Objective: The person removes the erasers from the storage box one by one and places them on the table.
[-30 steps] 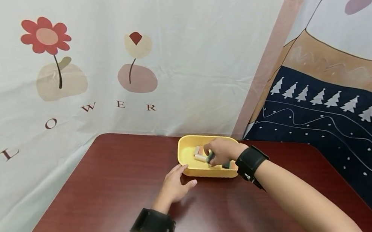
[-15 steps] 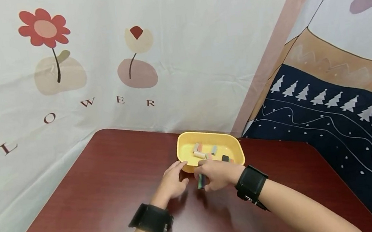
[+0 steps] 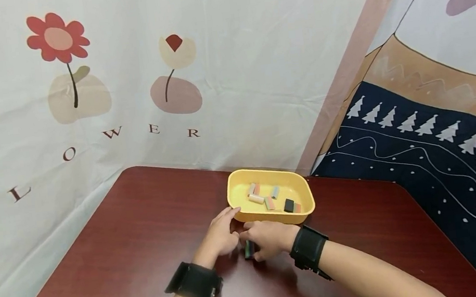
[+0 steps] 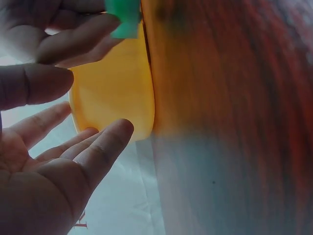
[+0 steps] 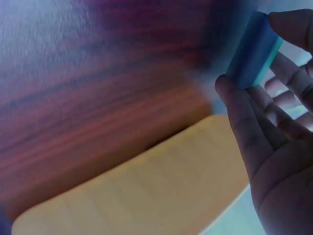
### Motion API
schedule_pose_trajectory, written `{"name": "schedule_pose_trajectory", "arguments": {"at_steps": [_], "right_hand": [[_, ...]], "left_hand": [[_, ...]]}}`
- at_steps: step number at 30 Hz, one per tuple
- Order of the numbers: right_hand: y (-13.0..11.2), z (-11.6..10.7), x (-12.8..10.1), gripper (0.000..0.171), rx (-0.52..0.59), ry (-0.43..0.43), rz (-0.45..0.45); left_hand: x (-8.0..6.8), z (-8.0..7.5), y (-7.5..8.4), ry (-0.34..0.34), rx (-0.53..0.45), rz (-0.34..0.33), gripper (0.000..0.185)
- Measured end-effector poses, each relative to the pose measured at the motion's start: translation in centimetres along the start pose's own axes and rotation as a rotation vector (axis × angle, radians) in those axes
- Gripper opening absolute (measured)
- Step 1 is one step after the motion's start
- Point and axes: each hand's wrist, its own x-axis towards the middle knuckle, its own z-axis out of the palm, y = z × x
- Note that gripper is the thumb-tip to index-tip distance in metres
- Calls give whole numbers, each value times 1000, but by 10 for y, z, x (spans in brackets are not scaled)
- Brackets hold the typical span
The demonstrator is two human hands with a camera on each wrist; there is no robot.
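Observation:
A yellow tray (image 3: 235, 202) sits on the dark red table near the wall and holds several small coloured blocks (image 3: 269, 203). My right hand (image 3: 263, 239) is just in front of the tray and pinches a small green block (image 3: 248, 250) low over the table; the same green block (image 5: 253, 50) shows between thumb and fingers in the right wrist view and at the top of the left wrist view (image 4: 123, 17). My left hand (image 3: 221, 234) rests open on the table, its fingertips touching the tray's front left wall (image 4: 112, 93).
The red wooden table (image 3: 135, 246) spreads wide to the left and front. A white flower-print cloth (image 3: 126, 82) hangs behind; a dark blue cloth with white trees (image 3: 429, 147) hangs to the right of the table.
My right hand lifted a green block out of the tray and brought it down in front of the tray, beside my left hand. The left hand stayed at the tray's corner.

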Motion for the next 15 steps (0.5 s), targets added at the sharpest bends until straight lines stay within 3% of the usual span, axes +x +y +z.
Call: {"name": "schedule_pose_trajectory", "arguments": {"at_steps": [15], "right_hand": [[-2,8,0,30,16,1,9]], "left_hand": [[-2,2,-2,42,-36,9,52]]}}
